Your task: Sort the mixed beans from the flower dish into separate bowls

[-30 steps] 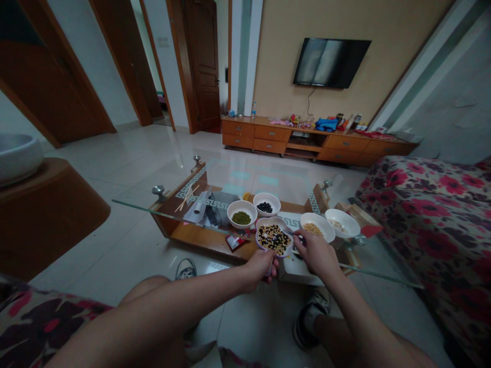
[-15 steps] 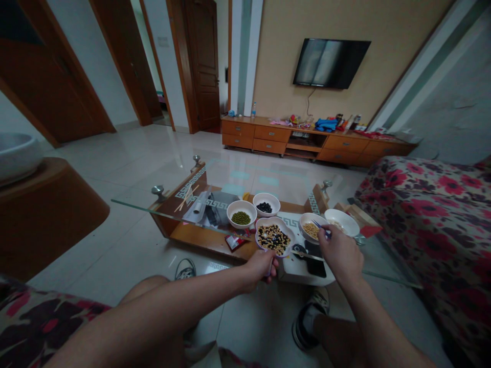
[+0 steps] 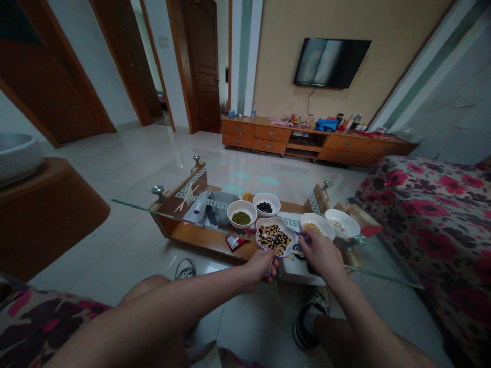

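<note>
Curled shut round the handle of the mixed-bean bowl (image 3: 274, 220), the left hand (image 3: 264, 269) grips it from the near side, thumb at the rim. Pinched between the thumb and fingers of the right hand (image 3: 316, 250) is a slim fork (image 3: 293, 231), pointing left toward the bowl's right rim; whether its tip touches the beans is too small to tell.

Yellow and black beans lie mingled in the bowl, which is near the front edge of the glass table (image 3: 383, 266); whether it rests on the glass or is lifted slightly, I cannot tell. Just behind it are two white bowls: the green-bean bowl (image 3: 241, 206) to the left and the black-bean bowl (image 3: 266, 197) beyond. Near the right hand, partly hidden by it, is the yellow-bean bowl (image 3: 310, 217), and just beside that the far-right bowl (image 3: 347, 215), with a few pale bits in it.

Chopsticks (image 3: 186, 198) lie crosswise at the table's left end. Under the right hand shows a white box (image 3: 301, 272); a red packet (image 3: 235, 242) is left of the left hand.
</note>
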Demonstrator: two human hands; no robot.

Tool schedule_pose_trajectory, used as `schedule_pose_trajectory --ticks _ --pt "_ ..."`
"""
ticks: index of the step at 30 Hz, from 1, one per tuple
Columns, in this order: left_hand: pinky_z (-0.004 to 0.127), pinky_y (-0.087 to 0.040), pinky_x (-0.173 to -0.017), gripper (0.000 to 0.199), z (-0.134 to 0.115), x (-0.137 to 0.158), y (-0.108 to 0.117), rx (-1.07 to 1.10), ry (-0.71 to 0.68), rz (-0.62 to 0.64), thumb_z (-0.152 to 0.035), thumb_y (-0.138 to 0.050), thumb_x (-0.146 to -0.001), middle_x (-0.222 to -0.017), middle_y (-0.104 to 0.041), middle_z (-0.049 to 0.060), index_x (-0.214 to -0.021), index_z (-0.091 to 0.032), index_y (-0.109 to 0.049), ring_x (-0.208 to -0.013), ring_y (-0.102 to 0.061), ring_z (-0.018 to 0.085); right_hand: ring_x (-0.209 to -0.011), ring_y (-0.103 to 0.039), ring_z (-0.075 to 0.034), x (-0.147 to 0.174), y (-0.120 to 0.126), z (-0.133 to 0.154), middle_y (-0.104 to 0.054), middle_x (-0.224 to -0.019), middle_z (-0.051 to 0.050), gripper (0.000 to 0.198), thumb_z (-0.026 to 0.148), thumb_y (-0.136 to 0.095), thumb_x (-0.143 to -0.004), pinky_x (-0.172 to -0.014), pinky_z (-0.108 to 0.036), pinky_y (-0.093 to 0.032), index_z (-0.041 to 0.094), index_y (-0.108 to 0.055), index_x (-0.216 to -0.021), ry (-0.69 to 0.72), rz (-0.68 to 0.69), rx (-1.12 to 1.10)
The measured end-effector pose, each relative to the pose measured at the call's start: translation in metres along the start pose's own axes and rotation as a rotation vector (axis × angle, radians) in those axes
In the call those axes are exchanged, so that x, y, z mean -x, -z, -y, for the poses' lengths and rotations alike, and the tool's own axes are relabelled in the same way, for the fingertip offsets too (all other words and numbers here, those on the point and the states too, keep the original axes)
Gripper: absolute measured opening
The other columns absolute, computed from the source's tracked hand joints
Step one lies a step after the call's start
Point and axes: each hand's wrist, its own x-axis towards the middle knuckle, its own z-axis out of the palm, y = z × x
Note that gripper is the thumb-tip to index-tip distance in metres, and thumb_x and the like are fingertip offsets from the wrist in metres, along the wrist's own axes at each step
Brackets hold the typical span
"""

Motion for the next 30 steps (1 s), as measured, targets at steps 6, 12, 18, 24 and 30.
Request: schedule_pose_trajectory --ticks 6,12,18,24,30 --pt "0.023 -0.027 -0.045 0.032 -0.004 0.003 -0.002 0.004 -0.001 -0.011 -0.040 -0.042 -0.090 -0.046 -0.045 -0.004 -0.067 -0.019 -0.050 -0.041 -0.039 0.009 -0.085 -0.068 -0.023 0.004 -0.005 0.013 -0.073 -0.090 -0.008 0.029 0.040 -0.044 -0.091 -0.064 -0.028 -0.038 0.023 -0.066 -0.102 0.078 0.073 -0.016" --pt "0.023 -0.027 -0.046 0.033 -0.005 0.006 -0.003 0.001 -0.001 -0.010 -0.041 -0.044 -0.089 -0.046 -0.046 -0.004 -0.066 -0.019 -0.050 -0.041 -0.039 0.009 -0.085 -0.068 -0.022 0.005 -0.007 0.015 -0.072 -0.088 -0.008 0.028 0.040 -0.045 -0.091 -0.062 -0.027 -0.036 0.021 -0.064 -0.101 0.091 0.118 0.005" --pt "0.023 -0.027 -0.045 0.031 -0.004 0.004 -0.002 0.002 0.005 -0.014 -0.038 -0.042 -0.088 -0.046 -0.046 -0.003 -0.066 -0.019 -0.051 -0.040 -0.038 0.010 -0.085 -0.068 -0.021 0.006 -0.013 0.016 -0.072 -0.088 -0.007 0.026 0.037 -0.045 -0.091 -0.063 -0.026 -0.036 0.020 -0.064 -0.100 0.146 0.137 0.003" --pt "0.023 -0.028 -0.045 0.030 -0.004 0.004 -0.002 0.007 -0.001 -0.003 -0.036 -0.040 -0.089 -0.046 -0.046 -0.003 -0.067 -0.019 -0.052 -0.041 -0.039 0.010 -0.080 -0.067 -0.020 0.008 -0.015 0.018 -0.072 -0.085 -0.006 0.028 0.037 -0.042 -0.092 -0.061 -0.026 -0.034 0.021 -0.064 -0.099 0.168 0.138 0.003" --pt "0.023 -0.029 -0.046 0.033 -0.004 0.004 -0.002 0.002 0.003 -0.011 -0.042 -0.043 -0.088 -0.047 -0.046 -0.003 -0.067 -0.019 -0.052 -0.041 -0.039 0.010 -0.081 -0.067 -0.020 0.009 -0.014 0.020 -0.073 -0.089 -0.006 0.028 0.035 -0.042 -0.092 -0.060 -0.025 -0.034 0.022 -0.064 -0.103 0.200 0.145 0.003"
